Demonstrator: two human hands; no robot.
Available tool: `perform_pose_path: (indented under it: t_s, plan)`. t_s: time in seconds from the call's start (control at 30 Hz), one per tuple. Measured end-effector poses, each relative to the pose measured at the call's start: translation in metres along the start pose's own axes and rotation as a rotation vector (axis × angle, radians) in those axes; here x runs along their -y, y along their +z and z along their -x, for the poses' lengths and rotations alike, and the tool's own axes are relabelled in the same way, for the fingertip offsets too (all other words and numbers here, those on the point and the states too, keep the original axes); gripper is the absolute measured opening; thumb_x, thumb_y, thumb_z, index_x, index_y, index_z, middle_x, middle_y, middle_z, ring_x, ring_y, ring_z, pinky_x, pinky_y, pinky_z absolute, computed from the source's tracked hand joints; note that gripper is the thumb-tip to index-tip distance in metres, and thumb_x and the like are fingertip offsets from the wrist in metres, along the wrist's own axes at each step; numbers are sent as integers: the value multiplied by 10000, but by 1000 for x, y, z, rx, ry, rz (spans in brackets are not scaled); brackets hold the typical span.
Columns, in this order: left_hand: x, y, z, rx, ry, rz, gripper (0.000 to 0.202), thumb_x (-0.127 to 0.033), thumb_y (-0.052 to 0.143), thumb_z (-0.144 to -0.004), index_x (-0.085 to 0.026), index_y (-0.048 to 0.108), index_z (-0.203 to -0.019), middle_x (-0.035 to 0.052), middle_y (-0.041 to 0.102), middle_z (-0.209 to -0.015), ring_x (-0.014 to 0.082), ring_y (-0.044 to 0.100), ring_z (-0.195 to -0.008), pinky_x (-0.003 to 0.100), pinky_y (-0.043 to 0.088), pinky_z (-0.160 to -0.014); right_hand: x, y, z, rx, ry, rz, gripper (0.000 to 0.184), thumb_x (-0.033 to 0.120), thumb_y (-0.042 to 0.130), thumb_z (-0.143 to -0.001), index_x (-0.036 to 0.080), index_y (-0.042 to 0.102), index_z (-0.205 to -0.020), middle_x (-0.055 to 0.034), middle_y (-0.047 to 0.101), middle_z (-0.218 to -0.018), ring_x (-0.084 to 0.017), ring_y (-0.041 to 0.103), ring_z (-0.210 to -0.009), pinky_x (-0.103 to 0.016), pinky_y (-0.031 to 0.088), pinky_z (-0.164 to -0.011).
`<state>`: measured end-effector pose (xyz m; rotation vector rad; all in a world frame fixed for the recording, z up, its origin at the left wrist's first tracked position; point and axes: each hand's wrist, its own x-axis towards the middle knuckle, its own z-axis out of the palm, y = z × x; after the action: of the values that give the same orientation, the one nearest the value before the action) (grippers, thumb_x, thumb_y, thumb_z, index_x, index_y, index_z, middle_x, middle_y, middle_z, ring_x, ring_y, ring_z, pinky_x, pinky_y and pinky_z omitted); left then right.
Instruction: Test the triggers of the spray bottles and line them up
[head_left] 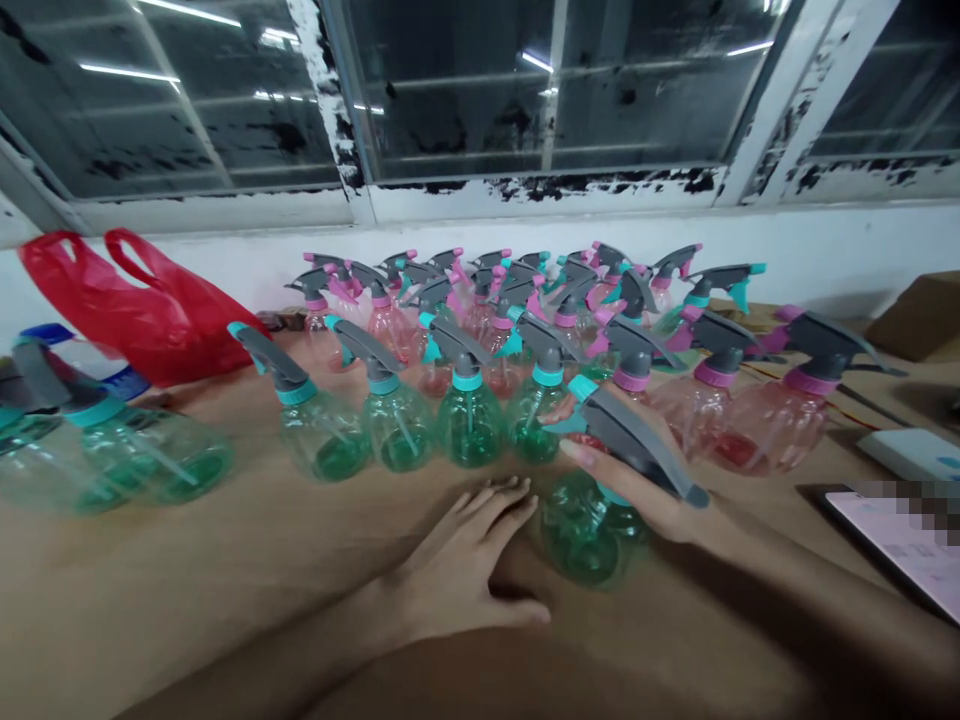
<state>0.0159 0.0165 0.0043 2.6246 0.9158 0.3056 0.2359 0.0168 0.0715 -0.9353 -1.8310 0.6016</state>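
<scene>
My right hand [667, 505] is closed round the neck of a green see-through spray bottle [585, 545] with a grey and turquoise head, tilted at the front right. Some of its fingers are hidden behind the spray head. Flat on the table, my left hand [465, 570] rests just left of that bottle with its fingers stretched out and nothing in them. Behind the hands stands a row of green bottles, among them one [470, 425] with a turquoise collar. Farther right the row goes on with pink bottles, such as the one [776, 420] at its end.
More spray bottles crowd the table [300, 620] towards the wall. Other green bottles [161, 465] stand at the left, near a red plastic bag [165, 320]. On the right lie a phone or tablet [900, 545], a white box [911, 455] and a cardboard box [919, 320].
</scene>
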Motion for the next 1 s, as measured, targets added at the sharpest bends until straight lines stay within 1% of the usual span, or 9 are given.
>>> perform_pose_path:
  t_s: [0.07,0.13,0.27,0.3,0.47,0.6,0.73,0.83,1.0]
  plan:
    - [-1,-1,0,-1,32,-42,812,-568,686,-732,-174,411,-1387,130,355,-1461,336,324,-1329,496,251,-1083,-3,-1,1,-22,39,-43,123,288,592,-846,288,561,-965,-14,624,-927,-237,611,-931,-431,453,-887]
    - [-1,-1,-1,-7,58,-85,765,-555,667,-757,-149,438,-1364,141,355,-1459,327,312,-1336,480,261,-1081,-4,-1,3,-35,63,-68,139,289,601,-843,294,565,-977,-8,629,-919,-228,620,-898,-418,464,-869]
    - [1,-1,-1,5,93,-150,721,-567,615,-799,-151,435,-1360,140,369,-1451,321,308,-1339,482,270,-1074,-1,2,6,-16,90,-64,167,305,622,-819,267,578,-976,-7,618,-853,-184,612,-666,-368,499,-686]
    - [1,-1,-1,11,97,-163,714,-568,602,-811,-144,433,-1360,141,372,-1449,320,310,-1338,481,271,-1073,-1,2,7,-17,85,-63,179,313,622,-815,261,578,-980,-11,620,-862,-178,604,-640,-361,499,-663]
    - [2,-1,-1,11,120,-206,707,-562,556,-852,-100,412,-1368,157,358,-1453,316,313,-1335,480,275,-1073,-3,1,6,-15,8,-44,204,295,615,-811,258,579,-1009,-28,623,-898,-205,617,-760,-369,510,-699]
    - [2,-1,-1,12,122,-215,688,-557,541,-869,-106,406,-1370,151,363,-1451,309,314,-1335,482,285,-1068,-3,0,3,1,-21,-29,184,273,621,-807,261,581,-986,-21,624,-880,-208,621,-789,-386,510,-740]
    - [3,0,0,5,126,-210,680,-563,539,-868,-127,404,-1371,141,368,-1450,307,301,-1342,483,281,-1070,0,-2,3,43,14,-60,225,274,603,-821,267,588,-1045,-20,644,-916,-204,644,-833,-366,527,-763]
    - [4,1,-1,1,128,-211,693,-566,540,-866,-111,402,-1370,150,371,-1446,309,300,-1341,482,279,-1071,1,-3,5,69,36,-36,271,309,591,-829,281,591,-1099,-23,660,-938,-218,655,-864,-376,530,-788]
    - [4,1,-2,1,126,-194,678,-576,523,-871,-122,413,-1363,144,397,-1429,311,323,-1329,487,290,-1064,-1,-4,4,62,-34,-5,215,315,597,-823,268,589,-1032,-21,649,-904,-213,638,-810,-379,517,-761]
